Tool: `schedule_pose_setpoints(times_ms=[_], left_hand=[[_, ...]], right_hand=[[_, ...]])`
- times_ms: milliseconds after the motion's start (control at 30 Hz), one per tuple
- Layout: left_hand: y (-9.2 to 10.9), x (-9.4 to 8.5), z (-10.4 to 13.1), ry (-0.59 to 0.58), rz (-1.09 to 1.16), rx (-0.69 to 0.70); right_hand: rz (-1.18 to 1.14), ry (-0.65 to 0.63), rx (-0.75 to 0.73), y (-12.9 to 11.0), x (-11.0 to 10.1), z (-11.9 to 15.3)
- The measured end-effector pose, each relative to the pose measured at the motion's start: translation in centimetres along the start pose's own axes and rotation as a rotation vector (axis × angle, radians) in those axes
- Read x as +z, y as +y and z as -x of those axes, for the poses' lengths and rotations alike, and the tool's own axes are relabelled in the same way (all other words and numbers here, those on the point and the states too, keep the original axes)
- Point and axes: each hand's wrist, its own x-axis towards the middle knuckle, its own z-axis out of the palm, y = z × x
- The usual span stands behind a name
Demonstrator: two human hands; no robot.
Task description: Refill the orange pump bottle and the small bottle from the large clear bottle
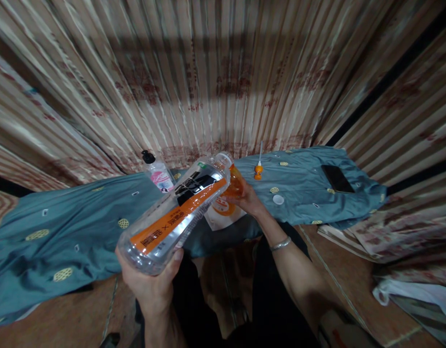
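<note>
My left hand (pixel 150 285) is wrapped round the base of a large clear drink bottle (pixel 179 212) with an orange and black label. The bottle is tilted, its uncapped-looking neck up and to the right, over a smaller orange bottle (pixel 236 183). My right hand (pixel 247 198) grips that orange bottle, whose mouth is hidden behind the clear one. Under them lies a white pouch (pixel 223 220) with an orange print. An orange pump head (pixel 258 171) with its thin tube stands on the cloth to the right, and a white cap (pixel 278 199) lies nearby.
A teal cloth (pixel 99 251) with a yellow print covers the long surface. A clear bottle with a black pump top (pixel 159 176) stands at the back left. At the right lies a black phone (pixel 338 179). Striped curtains (pixel 208 87) hang close behind.
</note>
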Motion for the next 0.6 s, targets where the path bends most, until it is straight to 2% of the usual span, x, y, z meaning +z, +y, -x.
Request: schedule_pose_setpoints(times_ms=[600], left_hand=[[0.50, 0.20, -0.08, 0.010, -0.038, 0.019]], right_hand=[[0.004, 0.006, -0.010, 0.05, 0.10, 0.01]])
